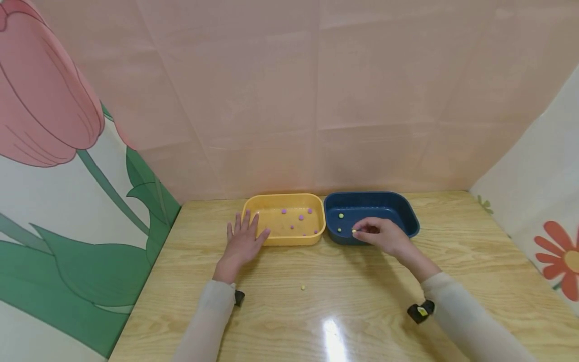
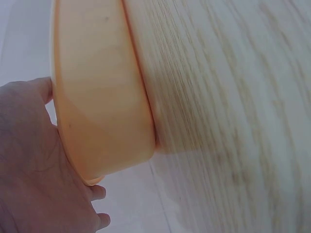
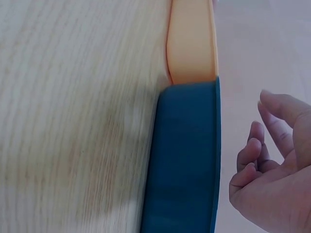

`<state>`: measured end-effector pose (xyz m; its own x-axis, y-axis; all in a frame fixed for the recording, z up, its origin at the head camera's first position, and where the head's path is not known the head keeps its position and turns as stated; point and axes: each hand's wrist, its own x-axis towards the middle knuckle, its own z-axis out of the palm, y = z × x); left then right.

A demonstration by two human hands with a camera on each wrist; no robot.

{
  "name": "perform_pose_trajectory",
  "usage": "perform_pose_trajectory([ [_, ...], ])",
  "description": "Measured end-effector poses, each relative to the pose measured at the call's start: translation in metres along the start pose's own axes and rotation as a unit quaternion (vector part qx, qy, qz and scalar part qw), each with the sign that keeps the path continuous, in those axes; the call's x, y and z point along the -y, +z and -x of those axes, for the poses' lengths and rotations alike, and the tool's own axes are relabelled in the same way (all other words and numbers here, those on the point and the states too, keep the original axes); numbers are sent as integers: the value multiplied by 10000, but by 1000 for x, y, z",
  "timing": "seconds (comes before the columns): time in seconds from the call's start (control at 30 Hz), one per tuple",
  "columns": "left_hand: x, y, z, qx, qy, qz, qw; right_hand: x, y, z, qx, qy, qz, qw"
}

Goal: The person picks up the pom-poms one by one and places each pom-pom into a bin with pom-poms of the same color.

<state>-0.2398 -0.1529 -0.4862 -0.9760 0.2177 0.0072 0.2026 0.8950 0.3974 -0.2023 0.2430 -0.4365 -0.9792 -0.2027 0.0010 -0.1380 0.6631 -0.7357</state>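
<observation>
My left hand rests with fingers spread on the left end of a yellow tray. In the left wrist view, the palm and thumb lie along the tray's rim. Small purple balls lie scattered on its floor. Over the front of a dark blue tray, my right hand pinches a small yellow ball between thumb and index fingertips. Its other fingers are curled in the right wrist view, where the ball is hidden. Yellow balls lie inside the blue tray.
One small yellow ball lies on the wooden table in front of the trays. The trays stand side by side near the pink backdrop. A flower-printed wall rises at the right, and a tulip print covers the left.
</observation>
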Motion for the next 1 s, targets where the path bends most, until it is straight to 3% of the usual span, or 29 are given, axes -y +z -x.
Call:
perform_pose_trajectory([
  [0.6, -1, -1, 1, 2, 24, 20, 10000, -18, -7, -14, -67, 486, -179, 9986],
  [1.0, -2, -1, 0, -18, 1, 81, 10000, -27, -13, -27, -250, 555, -115, 9981],
])
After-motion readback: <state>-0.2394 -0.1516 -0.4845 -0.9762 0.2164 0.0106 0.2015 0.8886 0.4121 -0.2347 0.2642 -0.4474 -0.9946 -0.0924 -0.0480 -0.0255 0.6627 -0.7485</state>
